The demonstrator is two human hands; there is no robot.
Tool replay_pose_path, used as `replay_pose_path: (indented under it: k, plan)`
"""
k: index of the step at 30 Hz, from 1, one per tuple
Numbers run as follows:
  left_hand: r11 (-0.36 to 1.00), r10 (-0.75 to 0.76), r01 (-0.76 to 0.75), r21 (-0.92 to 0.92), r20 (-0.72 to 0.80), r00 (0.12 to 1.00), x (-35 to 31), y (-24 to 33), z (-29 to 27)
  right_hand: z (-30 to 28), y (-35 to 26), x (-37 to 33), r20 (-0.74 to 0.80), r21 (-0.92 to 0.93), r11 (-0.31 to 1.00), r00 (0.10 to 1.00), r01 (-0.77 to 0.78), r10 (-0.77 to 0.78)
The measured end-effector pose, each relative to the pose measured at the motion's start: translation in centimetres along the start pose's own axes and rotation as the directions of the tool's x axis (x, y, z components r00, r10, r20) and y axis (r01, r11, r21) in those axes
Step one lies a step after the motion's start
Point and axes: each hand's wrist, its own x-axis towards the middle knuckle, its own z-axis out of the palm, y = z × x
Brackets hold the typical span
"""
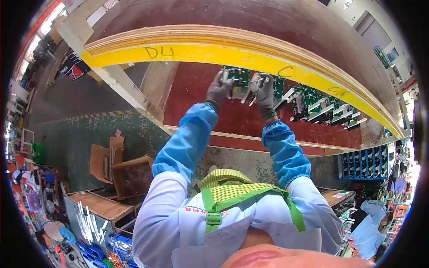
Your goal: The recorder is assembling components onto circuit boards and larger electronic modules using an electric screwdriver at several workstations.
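Observation:
Both my hands wear grey gloves and reach in under the upper shelf. My left hand (218, 90) is closed on the left side of a green circuit board (240, 77) with a light strip at its edge. My right hand (264, 93) is closed by the board's right side, its fingers bent around a pale edge piece. The overhanging shelf hides the board's far part. Right of my right hand, several more green circuit boards (313, 96) with white edge bars stand in a row on the dark red lower shelf (192, 100).
The upper shelf's yellow front edge (196, 52) runs above my hands. A pale post (111, 85) supports it at the left. Cardboard boxes (129, 172) lie on the green floor behind left. At the right stands a blue rack (363, 163) holding dark parts.

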Motion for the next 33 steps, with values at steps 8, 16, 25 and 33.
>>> replay_pose_path:
  k: [8, 16, 25, 33]
  plan:
    - [0.865, -0.117, 0.183, 0.467, -0.167, 0.979, -5.4, 1.8, 6.2, -1.8, 2.4, -0.9, -0.211, -0.056, 0.986, 0.963, 0.157, -0.166]
    - [0.900, -0.028, 0.046, 0.433, -0.049, 0.998, -11.7, 4.0, 1.4, -6.2, -0.6, -0.8, 0.132, -0.106, 0.993, 0.989, -0.046, 0.060]
    - [0.735, -0.244, 0.423, 0.530, -0.375, 0.894, -28.0, 10.6, -1.1, -3.1, -15.2, -10.3, 0.850, 0.255, 0.946, 0.513, -0.201, -0.119]
    - [0.960, -0.280, 0.151, -0.236, -0.838, 0.469, -47.8, 15.1, 7.5, 4.1, -22.8, -18.7, 0.929, 0.346, 0.904, -0.047, -0.250, -0.368]
